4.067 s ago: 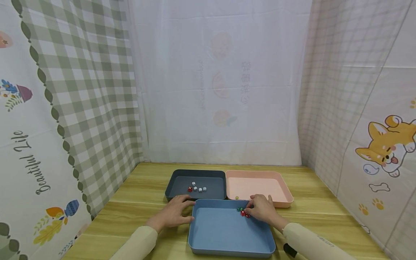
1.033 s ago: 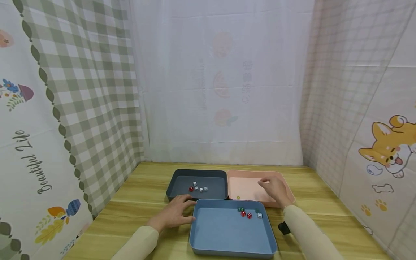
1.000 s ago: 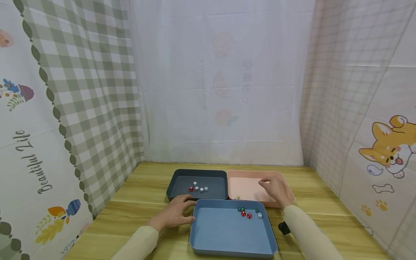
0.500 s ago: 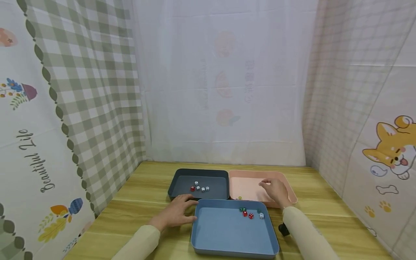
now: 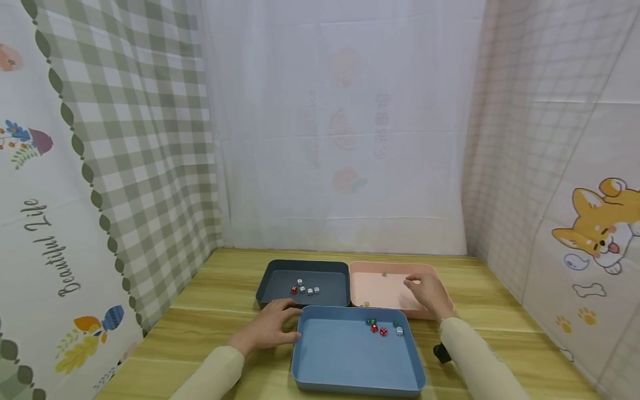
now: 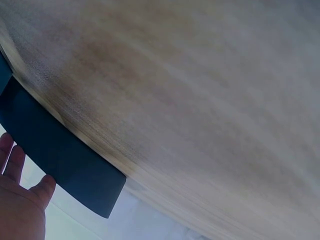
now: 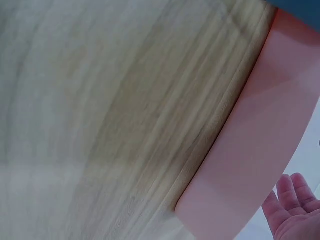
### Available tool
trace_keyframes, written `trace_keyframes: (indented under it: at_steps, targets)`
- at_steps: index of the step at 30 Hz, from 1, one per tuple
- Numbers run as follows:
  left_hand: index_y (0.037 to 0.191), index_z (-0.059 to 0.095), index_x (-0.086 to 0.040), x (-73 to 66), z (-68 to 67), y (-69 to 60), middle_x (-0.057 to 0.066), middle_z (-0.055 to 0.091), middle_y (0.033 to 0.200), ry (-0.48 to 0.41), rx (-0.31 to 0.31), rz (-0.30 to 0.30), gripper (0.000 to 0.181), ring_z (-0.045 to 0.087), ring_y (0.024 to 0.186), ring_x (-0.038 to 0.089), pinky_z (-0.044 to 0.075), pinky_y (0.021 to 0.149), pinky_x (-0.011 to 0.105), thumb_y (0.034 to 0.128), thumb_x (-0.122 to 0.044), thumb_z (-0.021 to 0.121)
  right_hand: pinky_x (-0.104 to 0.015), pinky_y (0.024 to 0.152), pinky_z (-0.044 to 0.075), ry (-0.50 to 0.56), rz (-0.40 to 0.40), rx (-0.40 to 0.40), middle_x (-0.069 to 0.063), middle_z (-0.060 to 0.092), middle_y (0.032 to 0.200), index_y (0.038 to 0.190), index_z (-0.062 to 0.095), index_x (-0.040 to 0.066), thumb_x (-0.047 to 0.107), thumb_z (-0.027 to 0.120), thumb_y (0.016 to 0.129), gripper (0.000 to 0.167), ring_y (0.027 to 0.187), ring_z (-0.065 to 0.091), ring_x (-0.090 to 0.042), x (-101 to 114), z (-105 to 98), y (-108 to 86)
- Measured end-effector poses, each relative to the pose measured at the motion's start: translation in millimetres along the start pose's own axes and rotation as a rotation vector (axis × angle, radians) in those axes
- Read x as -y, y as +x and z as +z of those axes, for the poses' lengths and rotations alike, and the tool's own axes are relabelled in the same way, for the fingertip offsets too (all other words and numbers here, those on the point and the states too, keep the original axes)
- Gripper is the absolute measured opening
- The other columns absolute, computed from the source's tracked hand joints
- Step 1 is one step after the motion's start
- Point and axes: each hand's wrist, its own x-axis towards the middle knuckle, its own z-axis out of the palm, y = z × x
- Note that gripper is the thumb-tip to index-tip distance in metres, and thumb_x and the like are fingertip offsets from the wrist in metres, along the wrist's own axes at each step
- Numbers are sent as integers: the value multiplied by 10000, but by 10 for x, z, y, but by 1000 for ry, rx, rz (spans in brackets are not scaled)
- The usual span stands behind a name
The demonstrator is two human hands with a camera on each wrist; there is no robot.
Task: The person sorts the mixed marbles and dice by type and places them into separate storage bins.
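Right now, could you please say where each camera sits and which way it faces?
Head: on the head, facing forward and down at the blue tray; left hand, right hand and sleeves show.
Left wrist: on that wrist, facing the dark tray from outside; left fingers show.
Right wrist: on that wrist, facing the pink tray from outside; right fingers show.
Head and right wrist share the pink tray.

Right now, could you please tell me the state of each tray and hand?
Blue tray: holds red dice, green dice and a white die.
Dark tray: holds white dice and a red die.
Pink tray: holds a yellow item and a pale item.
Left hand: relaxed, at the blue tray's rim.
Right hand: over the pink tray, nothing visibly held.
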Motion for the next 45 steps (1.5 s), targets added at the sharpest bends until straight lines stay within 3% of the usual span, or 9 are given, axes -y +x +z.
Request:
trace_keyframes:
  at_steps: [12, 21, 36, 45]
  targets:
    - [1361, 597, -122, -30, -39, -17, 174, 473, 1425, 5, 7, 11, 563, 425, 1320, 386, 328, 1066, 603, 914, -459, 656, -520, 867, 533, 15, -12, 21, -216, 648, 1222, 1153, 716, -1, 240, 630, 979, 309, 1060, 628, -376, 132, 96, -63]
    - [1359, 600, -132, -40, -59, -16, 156, 473, 1425, 10, 11, -1, 564, 421, 1328, 375, 320, 1078, 593, 911, -470, 653, -535, 891, 522, 7, -23, 31, -207, 653, 1212, 1132, 723, 10, 246, 647, 970, 296, 1093, 614, -389, 159, 181, -71]
    - [1359, 599, -118, -51, -58, -13, 163, 479, 1417, 28, 2, 19, 564, 431, 1319, 383, 331, 1068, 596, 916, -463, 658, -593, 952, 452, -36, -53, 44, -193, 673, 1158, 1076, 745, 24, 187, 666, 950, 221, 1133, 572, -409, 158, 137, -135]
    - [1357, 600, -133, -51, -50, -18, 150, 479, 1415, 34, 10, 7, 574, 433, 1317, 372, 333, 1072, 584, 912, -492, 651, -585, 955, 454, -24, -108, 62, -198, 655, 1177, 1053, 750, 37, 194, 673, 948, 204, 1155, 553, -412, 154, 155, -227]
